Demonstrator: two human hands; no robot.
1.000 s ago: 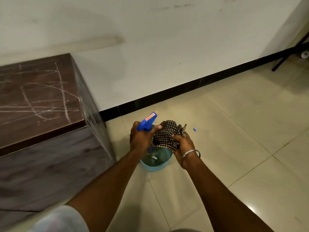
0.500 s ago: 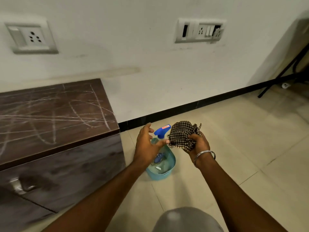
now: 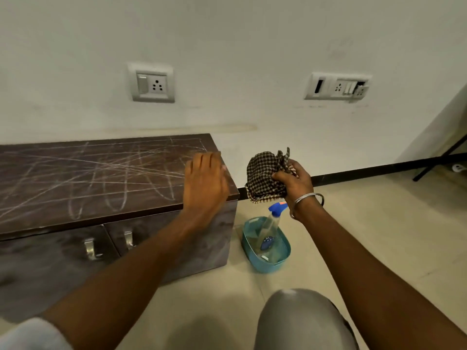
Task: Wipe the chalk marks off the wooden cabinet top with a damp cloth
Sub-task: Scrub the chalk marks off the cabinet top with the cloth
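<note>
A plain indoor room, likely in a home: glossy beige floor tiles, a white plastered wall carrying a socket plate and a switch panel, black skirting, and a low wooden cabinet at the left.

Cabinet top cut off left; left hand seemingly blurred

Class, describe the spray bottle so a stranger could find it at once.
Find the wooden cabinet by the wall. A blue tub sits on the floor at its right end. The spray bottle leans inside: clear body, blue trigger head.
</note>
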